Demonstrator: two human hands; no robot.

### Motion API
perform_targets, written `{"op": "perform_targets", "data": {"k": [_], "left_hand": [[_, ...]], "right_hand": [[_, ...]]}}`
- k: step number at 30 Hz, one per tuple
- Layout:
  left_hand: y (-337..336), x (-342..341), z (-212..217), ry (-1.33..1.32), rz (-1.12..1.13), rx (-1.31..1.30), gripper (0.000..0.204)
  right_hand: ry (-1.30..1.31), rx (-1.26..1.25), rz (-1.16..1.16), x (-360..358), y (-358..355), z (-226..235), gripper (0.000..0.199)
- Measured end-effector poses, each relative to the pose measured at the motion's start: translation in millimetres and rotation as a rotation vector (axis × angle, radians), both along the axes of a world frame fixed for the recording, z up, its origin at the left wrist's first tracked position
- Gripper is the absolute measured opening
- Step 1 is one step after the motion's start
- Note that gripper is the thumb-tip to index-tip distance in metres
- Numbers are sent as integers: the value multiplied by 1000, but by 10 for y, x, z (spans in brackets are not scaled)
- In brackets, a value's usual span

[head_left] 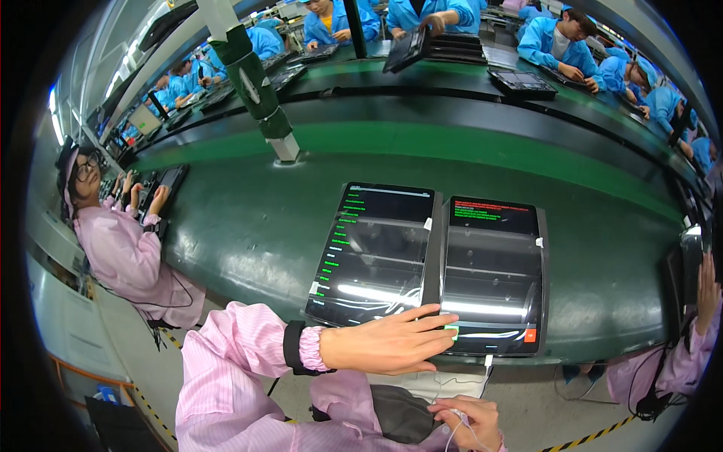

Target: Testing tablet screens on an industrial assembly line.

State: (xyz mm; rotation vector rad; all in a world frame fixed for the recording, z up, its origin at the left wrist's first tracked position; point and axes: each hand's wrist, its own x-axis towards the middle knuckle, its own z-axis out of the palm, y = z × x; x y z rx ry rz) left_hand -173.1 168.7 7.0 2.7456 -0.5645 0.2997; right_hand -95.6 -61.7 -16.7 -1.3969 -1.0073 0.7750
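Two black tablets lie side by side on a green bench. Lines of small green text run down the left tablet [376,248]; the right tablet [493,264] shows red and green lines at its top, plus a green box and a red box near its bottom. My left hand [388,343] reaches across the lower edge of both, fingers outstretched, with fingertips at the green box. A white plug [489,361] sits at the right tablet's lower edge. Below the bench edge, my right hand [471,422] has its fingers closed on a thin white cable [453,435].
A post wrapped in green [256,87] rises from the green bench [602,248]. People in pink sit at the left and far right, each near a dark device. Across a dark rail, several people in blue handle black panels [523,84].
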Motion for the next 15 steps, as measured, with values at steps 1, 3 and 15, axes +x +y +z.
{"op": "perform_targets", "data": {"k": [1, 3, 15], "left_hand": [[-2, 12, 22, 65, -29, 24, 45], [34, 47, 89, 40, -12, -6, 46], [453, 377, 258, 116, 127, -64, 55]], "right_hand": [[2, -2, 2, 10, -13, 2, 13], [-128, -22, -16, 34, -41, -22, 18], [150, 39, -459, 133, -192, -407, 9]]}}
